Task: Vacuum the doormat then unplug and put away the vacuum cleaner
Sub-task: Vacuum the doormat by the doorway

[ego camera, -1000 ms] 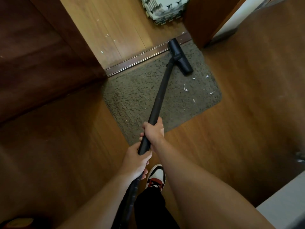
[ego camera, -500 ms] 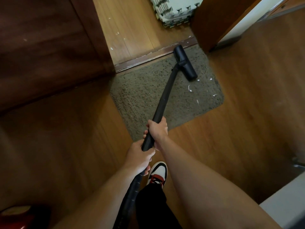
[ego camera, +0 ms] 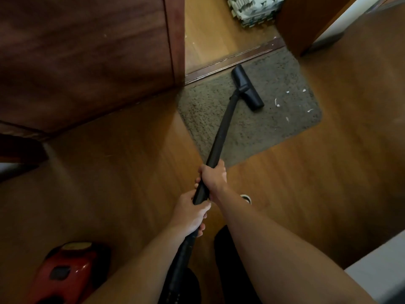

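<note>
As the nozzle (ego camera: 247, 91) has drawn back from the threshold (ego camera: 230, 60) across the mat (ego camera: 274, 132), left grip (ego camera: 190, 216) and right grip (ego camera: 213, 176) stay clamped on the wand (ego camera: 223, 128); white scraps (ego camera: 277, 103) remain to its right; vacuuming looks unfinished.

A metal threshold strip (ego camera: 234, 60) crosses the doorway. Beyond the strip lies lighter wooden flooring (ego camera: 208, 29), with a stack of grey-and-white foam puzzle mats (ego camera: 252, 9) on it. A dark reddish wooden door (ego camera: 87, 51) stands at the strip's left end and a brown wooden panel (ego camera: 306, 20) at its right end. Nearer than the strip spreads darker plank floor (ego camera: 109, 183).
</note>
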`<state>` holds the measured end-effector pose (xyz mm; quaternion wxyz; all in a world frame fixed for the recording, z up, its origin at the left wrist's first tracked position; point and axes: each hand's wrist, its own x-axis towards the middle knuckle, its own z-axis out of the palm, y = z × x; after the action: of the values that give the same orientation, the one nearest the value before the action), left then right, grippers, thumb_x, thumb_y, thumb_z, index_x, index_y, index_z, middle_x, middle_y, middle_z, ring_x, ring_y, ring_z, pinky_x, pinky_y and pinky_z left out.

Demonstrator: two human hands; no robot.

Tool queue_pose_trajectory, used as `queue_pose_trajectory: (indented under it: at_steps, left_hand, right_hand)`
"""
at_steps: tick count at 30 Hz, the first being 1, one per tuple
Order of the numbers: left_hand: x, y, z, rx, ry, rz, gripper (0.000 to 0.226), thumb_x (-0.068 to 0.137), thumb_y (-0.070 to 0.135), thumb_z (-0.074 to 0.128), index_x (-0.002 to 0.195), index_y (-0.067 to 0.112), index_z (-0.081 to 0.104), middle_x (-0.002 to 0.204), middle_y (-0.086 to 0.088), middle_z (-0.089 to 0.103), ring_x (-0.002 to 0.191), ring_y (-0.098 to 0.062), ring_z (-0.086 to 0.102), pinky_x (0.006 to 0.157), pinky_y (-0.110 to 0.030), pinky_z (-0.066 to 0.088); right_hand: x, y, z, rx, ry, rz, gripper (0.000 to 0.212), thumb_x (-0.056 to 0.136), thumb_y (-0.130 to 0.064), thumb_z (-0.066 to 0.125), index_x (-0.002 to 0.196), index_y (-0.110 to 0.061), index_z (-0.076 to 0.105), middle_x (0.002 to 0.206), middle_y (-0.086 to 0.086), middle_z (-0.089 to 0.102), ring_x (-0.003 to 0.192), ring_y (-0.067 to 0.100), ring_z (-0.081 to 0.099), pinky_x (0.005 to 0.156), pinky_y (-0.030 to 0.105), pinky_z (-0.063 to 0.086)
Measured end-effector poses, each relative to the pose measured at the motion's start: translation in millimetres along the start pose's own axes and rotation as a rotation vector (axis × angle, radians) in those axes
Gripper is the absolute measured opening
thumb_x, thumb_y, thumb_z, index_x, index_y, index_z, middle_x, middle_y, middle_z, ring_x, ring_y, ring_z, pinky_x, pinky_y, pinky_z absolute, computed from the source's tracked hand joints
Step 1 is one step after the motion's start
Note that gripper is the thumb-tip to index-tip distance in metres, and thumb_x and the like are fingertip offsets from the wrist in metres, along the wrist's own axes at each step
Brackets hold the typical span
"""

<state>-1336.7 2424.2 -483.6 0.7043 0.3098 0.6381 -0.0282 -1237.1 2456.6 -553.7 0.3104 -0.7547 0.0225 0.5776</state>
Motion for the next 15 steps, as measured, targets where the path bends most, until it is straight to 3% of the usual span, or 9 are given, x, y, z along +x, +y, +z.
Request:
queue_pose_trajectory:
  at_steps: [9,15]
  left_hand:
    - [-23.0,-58.3,-47.5,0.218,-0.098,0.069,0.014,0.096,0.019,0.058,0.082,0.019,0.059,0.068,-0.004,0.057,0.043,-0.011,0.052,0.043,-0.02,0.042]
    - [-23.3,-81.1,-40.1,0.189,-0.106,0.042,0.008,0.095,0.023,0.059,0.089,0.018,0.062,0.069,-0.004,0.059,0.045,-0.015,0.053,0.046,-0.026,0.047]
  right_hand:
    - [-31.8,68.9,29.1,0.072,0.121,0.018,0.045,0.091,-0.006,0.057,0.132,-0.018,0.042,0.082,0.015,0.057,0.047,0.019,0.055,0.049,0.032,0.053]
    - [-40.6,86.1,24.6,0.07,0.142,0.011,0.051,0.089,-0.006,0.059,0.135,-0.021,0.043,0.08,0.014,0.059,0.045,0.018,0.056,0.049,0.032,0.053]
